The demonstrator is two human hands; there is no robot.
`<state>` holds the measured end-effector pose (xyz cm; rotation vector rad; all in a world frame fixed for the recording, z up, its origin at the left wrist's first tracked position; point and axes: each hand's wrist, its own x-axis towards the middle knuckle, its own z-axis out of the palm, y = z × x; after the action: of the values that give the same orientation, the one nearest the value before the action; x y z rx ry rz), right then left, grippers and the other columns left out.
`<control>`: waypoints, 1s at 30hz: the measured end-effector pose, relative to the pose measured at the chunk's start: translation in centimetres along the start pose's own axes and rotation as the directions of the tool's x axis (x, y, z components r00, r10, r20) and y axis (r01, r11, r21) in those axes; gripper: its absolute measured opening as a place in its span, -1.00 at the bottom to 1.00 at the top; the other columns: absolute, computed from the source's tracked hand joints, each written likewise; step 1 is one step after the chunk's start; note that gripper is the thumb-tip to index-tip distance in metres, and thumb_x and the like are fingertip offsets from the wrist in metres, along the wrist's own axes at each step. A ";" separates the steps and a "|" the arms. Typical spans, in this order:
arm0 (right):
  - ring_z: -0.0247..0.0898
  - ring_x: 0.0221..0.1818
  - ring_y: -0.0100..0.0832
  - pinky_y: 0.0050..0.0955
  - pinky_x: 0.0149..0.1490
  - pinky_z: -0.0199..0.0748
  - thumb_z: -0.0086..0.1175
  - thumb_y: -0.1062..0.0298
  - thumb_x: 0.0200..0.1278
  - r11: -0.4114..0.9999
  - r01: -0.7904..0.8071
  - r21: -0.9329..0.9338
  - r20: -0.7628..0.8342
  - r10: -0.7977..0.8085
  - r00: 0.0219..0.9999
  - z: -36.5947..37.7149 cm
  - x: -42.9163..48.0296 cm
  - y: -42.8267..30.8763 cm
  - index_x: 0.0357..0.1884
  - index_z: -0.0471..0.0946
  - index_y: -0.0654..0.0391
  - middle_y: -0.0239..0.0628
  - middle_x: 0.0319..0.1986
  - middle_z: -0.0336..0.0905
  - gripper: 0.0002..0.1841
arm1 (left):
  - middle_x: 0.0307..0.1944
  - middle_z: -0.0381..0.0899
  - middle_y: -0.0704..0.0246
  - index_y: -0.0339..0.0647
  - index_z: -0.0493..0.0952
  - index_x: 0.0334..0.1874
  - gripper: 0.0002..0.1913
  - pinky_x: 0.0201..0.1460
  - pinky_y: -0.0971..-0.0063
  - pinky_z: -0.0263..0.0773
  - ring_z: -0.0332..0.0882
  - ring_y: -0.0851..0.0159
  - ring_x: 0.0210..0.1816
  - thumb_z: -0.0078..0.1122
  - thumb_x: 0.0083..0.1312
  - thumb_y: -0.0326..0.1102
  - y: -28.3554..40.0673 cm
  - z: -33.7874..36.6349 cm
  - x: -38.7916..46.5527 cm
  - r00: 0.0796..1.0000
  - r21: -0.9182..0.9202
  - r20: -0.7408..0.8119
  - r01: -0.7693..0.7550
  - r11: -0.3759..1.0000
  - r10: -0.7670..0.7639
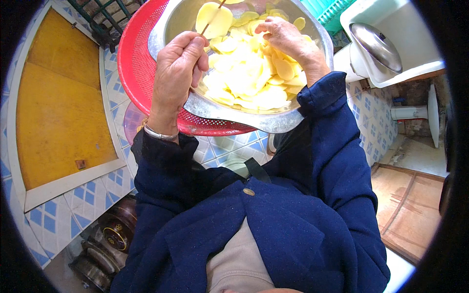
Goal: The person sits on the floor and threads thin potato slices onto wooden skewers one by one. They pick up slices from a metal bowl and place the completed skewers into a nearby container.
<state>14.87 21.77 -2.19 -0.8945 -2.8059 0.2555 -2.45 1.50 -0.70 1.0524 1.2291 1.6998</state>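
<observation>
My left hand (179, 64) grips the lower end of a thin brown skewer (206, 30). A pale yellow round slice, likely potato (222, 22), is threaded on it, and part of another shows above at the frame's top edge. Below lies a wide metal basin (253, 119) with a heap of thin yellow slices (253, 78), washed out by bright light. My right hand (293, 42) is over the basin's right side, its fingers bent down at the slices. Whether a slice is between those fingertips cannot be made out.
The basin rests over a red perforated plastic basket (137, 73). A white sink (421, 47) with a metal lid (375, 47) stands right, beside a green plastic rack (331, 14). Left is a yellow panel door (66, 106); pots (97, 265) sit lower left.
</observation>
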 end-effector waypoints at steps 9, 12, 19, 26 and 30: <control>0.38 0.02 -0.17 -0.35 0.14 0.31 0.03 0.48 0.03 0.991 -0.122 -0.057 0.058 0.125 0.990 -0.1 -0.5 3.8 -0.05 0.52 0.10 -0.18 -0.10 0.52 -0.64 | -0.65 0.41 0.46 -0.30 0.48 -0.25 -0.79 -0.75 0.79 0.00 0.14 0.65 -0.76 -0.12 0.41 -0.32 0.1 0.0 0.0 1.000 0.066 0.017 0.001 0.998 -0.002; 0.35 0.06 -0.17 -0.35 0.16 0.29 0.02 0.47 -0.01 0.993 -0.088 -0.082 0.040 0.092 0.995 0.6 -0.6 3.7 -0.02 0.49 0.07 -0.15 -0.03 0.48 -0.60 | -0.67 0.37 0.50 -0.27 0.47 -0.25 -0.79 -0.75 0.80 -0.02 0.12 0.65 -0.76 -0.10 0.41 -0.28 0.0 0.1 -0.1 1.000 0.087 0.018 0.001 0.996 -0.003; 0.49 -0.16 -0.16 -0.38 -0.04 0.43 0.10 0.40 0.02 0.985 -0.116 -0.131 0.025 0.120 0.992 -0.8 -0.2 2.4 -0.17 0.54 0.15 -0.14 -0.29 0.57 -0.74 | -0.66 0.37 0.49 -0.27 0.47 -0.25 -0.79 -0.75 0.80 -0.02 0.12 0.65 -0.75 -0.10 0.41 -0.27 0.1 0.2 -0.2 1.000 0.091 0.014 -0.004 0.996 0.002; 0.52 -0.30 -0.35 -0.46 -0.21 0.47 0.03 0.18 0.25 0.974 -0.173 0.149 -0.016 0.177 0.984 -1.0 0.4 1.8 -0.17 0.57 0.19 -0.18 -0.32 0.59 -0.71 | -0.65 0.42 0.44 -0.34 0.48 -0.22 -0.78 -0.77 0.78 0.00 0.15 0.65 -0.75 -0.12 0.41 -0.32 0.0 0.0 0.0 0.999 0.083 0.040 -0.009 0.997 0.005; 0.50 -0.31 -0.43 -0.51 -0.21 0.47 0.03 0.16 0.28 0.957 -0.120 0.263 0.000 0.124 0.992 -0.3 0.7 2.0 -0.10 0.54 0.17 -0.24 -0.34 0.58 -0.69 | -0.66 0.41 0.45 -0.31 0.47 -0.23 -0.78 -0.75 0.78 0.00 0.14 0.64 -0.75 -0.11 0.41 -0.30 -0.1 -0.1 0.0 0.999 0.090 0.042 -0.014 0.996 0.010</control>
<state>15.46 23.78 -2.20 -0.9996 -2.6209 0.6184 -2.50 1.52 -0.80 1.1451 1.2857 1.6364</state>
